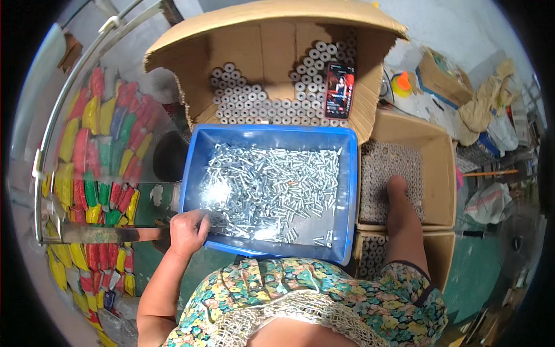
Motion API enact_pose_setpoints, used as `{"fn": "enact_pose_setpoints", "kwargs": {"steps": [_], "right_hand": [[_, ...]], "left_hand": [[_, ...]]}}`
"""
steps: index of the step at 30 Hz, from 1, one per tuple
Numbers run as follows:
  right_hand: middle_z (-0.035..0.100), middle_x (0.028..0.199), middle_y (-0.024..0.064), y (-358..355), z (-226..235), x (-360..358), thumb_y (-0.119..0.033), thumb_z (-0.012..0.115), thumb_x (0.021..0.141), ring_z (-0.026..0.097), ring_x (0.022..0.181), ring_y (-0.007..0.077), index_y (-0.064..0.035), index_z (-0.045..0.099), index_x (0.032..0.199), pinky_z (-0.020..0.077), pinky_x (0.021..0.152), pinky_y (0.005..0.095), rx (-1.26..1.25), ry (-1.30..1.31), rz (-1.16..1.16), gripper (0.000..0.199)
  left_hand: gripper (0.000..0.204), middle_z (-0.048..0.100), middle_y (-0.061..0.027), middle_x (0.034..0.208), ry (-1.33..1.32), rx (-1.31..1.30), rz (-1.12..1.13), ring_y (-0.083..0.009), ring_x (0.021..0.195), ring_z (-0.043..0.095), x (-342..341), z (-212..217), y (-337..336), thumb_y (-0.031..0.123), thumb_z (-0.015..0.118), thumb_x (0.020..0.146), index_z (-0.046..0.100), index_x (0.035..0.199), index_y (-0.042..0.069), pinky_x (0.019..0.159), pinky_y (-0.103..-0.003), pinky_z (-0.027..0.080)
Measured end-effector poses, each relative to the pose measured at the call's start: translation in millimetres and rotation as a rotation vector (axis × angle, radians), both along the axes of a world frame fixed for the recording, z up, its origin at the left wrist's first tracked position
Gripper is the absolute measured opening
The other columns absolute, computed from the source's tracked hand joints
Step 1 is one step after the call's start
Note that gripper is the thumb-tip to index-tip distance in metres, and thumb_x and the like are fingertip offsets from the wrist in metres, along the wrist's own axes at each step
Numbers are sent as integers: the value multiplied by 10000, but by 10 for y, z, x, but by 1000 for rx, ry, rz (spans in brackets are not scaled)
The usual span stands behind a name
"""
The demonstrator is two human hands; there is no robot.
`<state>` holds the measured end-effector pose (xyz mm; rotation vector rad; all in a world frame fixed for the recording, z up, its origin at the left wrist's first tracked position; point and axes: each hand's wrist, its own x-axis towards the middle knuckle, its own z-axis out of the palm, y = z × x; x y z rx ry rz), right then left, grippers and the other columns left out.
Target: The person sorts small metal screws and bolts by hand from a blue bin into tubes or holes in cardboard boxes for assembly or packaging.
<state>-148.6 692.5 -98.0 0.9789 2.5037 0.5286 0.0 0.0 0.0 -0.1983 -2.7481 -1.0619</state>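
Note:
A blue plastic tray stands in front of me, holding a heap of small shiny metal screws or pins. My left hand is at the tray's near left corner with its fingers curled closed; what they hold, if anything, is hidden. To the right, my right hand reaches down into a cardboard box and touches tightly packed small grey rings with centre holes. Its fingers are mostly out of sight.
Behind the tray, a large open carton holds stacked grey rings and a phone propped upright with its screen lit. Another box of rings sits near right. Red, yellow and green packets are piled left beside a metal rail.

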Motion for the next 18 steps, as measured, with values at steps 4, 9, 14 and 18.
{"fn": "enact_pose_setpoints", "kwargs": {"steps": [4,9,14,18], "right_hand": [[657,877,90,176,413,255,-310,587,939,629,725,185,-50,661,1025,498,559,302,-534,239,-112,284],[613,816,26,-903,1472,182,-270,549,959,545,645,96,-62,631,971,409,499,241,-1687,763,-79,225],[688,987,93,-2853,1577,-873,-271,599,919,649,847,192,-43,596,1226,513,717,334,-1238,574,931,383],[636,1157,215,-3558,837,-1577,-234,569,894,611,1066,377,-130,543,1307,498,891,449,-660,332,863,426]], "left_hand": [[119,585,-182,643,12,-43,-88,-366,602,604,-92,24,158,121,629,803,630,722,33,556,-440,477],[127,603,-176,661,-13,-128,-163,-367,614,614,-164,33,275,119,624,805,637,718,26,565,-446,482],[196,597,-175,660,-33,-114,-181,-375,618,610,-230,-11,596,158,609,816,590,660,41,563,-478,481],[183,602,-170,649,-16,-85,-186,-374,610,611,-147,-73,883,151,615,807,600,663,40,564,-471,489]]}}
